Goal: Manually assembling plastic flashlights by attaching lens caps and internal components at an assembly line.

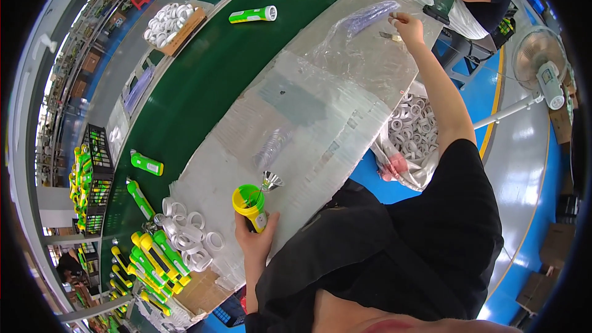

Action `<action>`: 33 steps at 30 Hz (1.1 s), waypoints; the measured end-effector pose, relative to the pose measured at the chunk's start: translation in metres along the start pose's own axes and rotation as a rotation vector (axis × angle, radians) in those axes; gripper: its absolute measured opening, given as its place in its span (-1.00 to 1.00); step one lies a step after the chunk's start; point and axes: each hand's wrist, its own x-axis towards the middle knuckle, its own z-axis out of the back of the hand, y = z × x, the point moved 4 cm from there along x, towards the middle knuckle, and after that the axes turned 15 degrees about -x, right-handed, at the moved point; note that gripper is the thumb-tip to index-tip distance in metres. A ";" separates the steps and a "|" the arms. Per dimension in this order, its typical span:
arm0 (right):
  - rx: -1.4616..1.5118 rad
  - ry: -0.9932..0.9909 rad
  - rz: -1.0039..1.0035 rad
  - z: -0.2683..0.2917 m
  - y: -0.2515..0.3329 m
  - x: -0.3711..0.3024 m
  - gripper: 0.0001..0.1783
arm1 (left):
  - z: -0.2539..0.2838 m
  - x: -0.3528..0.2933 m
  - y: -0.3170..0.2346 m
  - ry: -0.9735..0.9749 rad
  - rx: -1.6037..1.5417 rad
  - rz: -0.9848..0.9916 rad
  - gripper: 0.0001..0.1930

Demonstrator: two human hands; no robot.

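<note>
So my left hand (254, 242) is wrapped around a yellow and green flashlight body (256, 219), down at about 7 o'clock from the middle of my view, wide mouth tipped up. Snug hold, fingers closed on the handle part. A shiny reflector (272, 180) sits just past the rim, between 1 and 2 o'clock from it, with thin wires showing in the mouth.

My right hand (408, 28) is way out between 1 and 2 o'clock, thumb and fingers bunched close. Can't tell if there's anything in them, the tips are too small to make out. A crinkly clear plastic bag (368, 18) lies by it, toward 9 o'clock, and some small tool-like thing (390, 36) is just under my fingers.

Around me: loose white rings (195, 234) on the table (290, 206) toward 8 o'clock, right next to a heap of green and yellow flashlights (153, 259). More white rings in a sack (414, 179) at 3 o'clock. Green belt (206, 86) curves past on the left side.
</note>
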 end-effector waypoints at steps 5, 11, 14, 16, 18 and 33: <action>0.540 0.537 0.024 -0.054 0.150 -0.130 -0.77 | 0.003 -0.007 0.009 0.055 0.011 -0.031 -0.44; 0.635 1.141 0.263 -0.138 0.274 -0.305 -0.76 | -0.011 -0.023 -0.021 0.283 0.066 -0.293 -0.26; 0.466 1.304 0.332 -0.165 0.306 -0.353 -0.80 | -0.001 -0.036 -0.023 0.332 0.038 -0.288 -0.25; 0.459 1.156 0.562 -0.185 0.308 -0.362 -0.80 | 0.007 -0.044 -0.020 0.299 0.030 -0.303 -0.24; 0.451 0.980 0.775 -0.186 0.307 -0.363 -0.79 | 0.017 -0.051 -0.012 0.201 0.006 -0.331 -0.24; 0.597 1.215 0.391 -0.079 0.296 -0.433 -0.24 | 0.014 -0.033 -0.013 0.051 0.034 -0.403 -0.39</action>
